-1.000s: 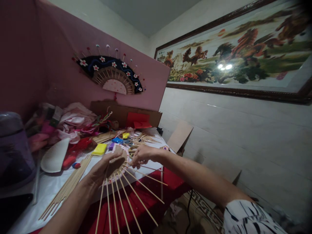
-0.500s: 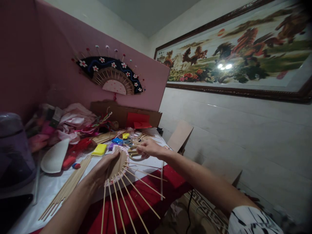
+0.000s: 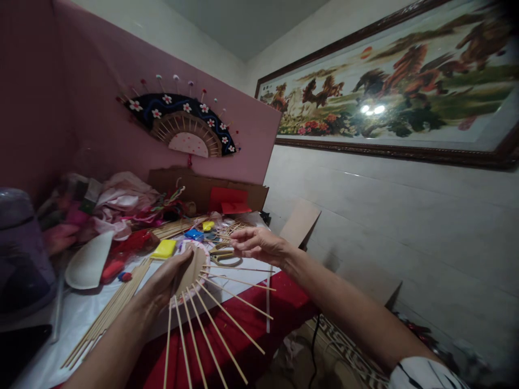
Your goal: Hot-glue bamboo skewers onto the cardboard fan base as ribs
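My left hand (image 3: 172,275) grips a half-round cardboard piece (image 3: 193,270) with a pale, pink-patterned edge, thumb on its brown face. Several thin wooden sticks (image 3: 221,319) fan out from the curved edge, over the table's front and to the right. My right hand (image 3: 259,246) hangs with fingers apart and holds nothing. Just left of and below its fingers, a pair of scissors (image 3: 223,256) with tan handles lies on the white tabletop. Part of the scissors is hidden behind the cardboard piece.
A bundle of wooden sticks (image 3: 107,310) lies at left, beside a white half-round plate (image 3: 90,262) and a yellow packet (image 3: 164,249). Behind are pink cloth (image 3: 125,194) and a blue packet (image 3: 194,234). A finished-looking fan (image 3: 182,119) hangs on the pink board.
My right hand has let go of the scissors, opened its fingers and moved slightly right and up. My left hand with the cardboard piece has shifted slightly left.
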`<state>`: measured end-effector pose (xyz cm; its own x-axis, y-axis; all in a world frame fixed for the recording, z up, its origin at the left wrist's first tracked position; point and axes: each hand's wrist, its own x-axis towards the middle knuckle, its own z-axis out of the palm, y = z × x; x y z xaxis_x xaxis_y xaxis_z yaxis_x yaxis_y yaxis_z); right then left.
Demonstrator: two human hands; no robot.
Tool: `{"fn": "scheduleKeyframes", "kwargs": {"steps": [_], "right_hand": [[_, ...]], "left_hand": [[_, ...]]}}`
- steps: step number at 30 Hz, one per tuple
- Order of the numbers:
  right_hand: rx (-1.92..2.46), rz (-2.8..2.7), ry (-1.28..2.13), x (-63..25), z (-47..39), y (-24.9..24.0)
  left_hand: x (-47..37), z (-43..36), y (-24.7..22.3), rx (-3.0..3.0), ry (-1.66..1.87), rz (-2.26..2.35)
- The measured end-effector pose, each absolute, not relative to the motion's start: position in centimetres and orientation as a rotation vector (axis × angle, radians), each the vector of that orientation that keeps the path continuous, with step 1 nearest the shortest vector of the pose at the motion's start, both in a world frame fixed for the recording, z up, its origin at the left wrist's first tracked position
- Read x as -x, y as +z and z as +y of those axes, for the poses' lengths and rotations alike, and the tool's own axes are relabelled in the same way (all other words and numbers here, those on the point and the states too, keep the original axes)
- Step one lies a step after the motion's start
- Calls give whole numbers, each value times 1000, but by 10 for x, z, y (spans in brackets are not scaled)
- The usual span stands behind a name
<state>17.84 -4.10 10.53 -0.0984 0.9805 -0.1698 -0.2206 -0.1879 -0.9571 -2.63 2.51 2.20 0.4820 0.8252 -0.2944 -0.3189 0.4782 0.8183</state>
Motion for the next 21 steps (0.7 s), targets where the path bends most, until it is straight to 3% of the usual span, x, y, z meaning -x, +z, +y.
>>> {"fn": "scheduleKeyframes", "kwargs": {"steps": [21], "right_hand": [[964, -1002, 1556, -186, -62, 111]], "left_hand": [[27, 27, 22, -773, 764, 737]]}}
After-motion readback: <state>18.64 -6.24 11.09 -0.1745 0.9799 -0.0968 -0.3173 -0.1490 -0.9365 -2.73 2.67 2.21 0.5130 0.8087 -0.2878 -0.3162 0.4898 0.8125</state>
